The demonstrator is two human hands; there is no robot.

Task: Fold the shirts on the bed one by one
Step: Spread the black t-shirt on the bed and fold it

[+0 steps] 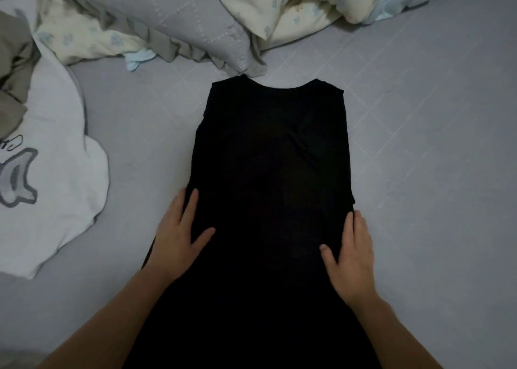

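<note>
A black shirt [268,156] lies flat on the grey bed sheet [419,145], neckline pointing away from me, its sides folded in so it forms a long narrow strip. My left hand [179,234] rests flat on the shirt's left edge, fingers spread. On the right edge lies my right hand [352,254], also flat with the fingers apart. Neither hand grips the cloth. The shirt's lower end runs out of view at the bottom.
A white shirt with a grey printed figure [50,178] lies crumpled at the left, a grey-brown garment [14,69] on top of it. A grey pillow [156,19] and a floral quilt [302,8] lie at the far edge.
</note>
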